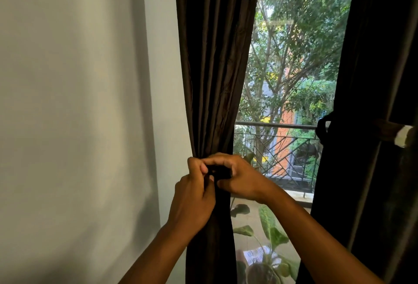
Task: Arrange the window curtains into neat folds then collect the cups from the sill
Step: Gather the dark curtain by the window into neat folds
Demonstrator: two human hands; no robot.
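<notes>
A dark brown left curtain point(214, 62) hangs in pleats beside the window and is gathered narrow at waist height. My left hand point(194, 195) and my right hand point(239, 177) meet at that gathered spot, both pinching a dark tieback point(220, 171) wrapped round the fabric. The right curtain point(371, 102) hangs at the right edge, bound by its own tieback point(322, 130). No cups and no sill are in view.
A plain pale wall point(79, 102) fills the left half. Through the glass I see trees, a balcony railing point(276, 125) and potted plants with large leaves point(269, 227) low down.
</notes>
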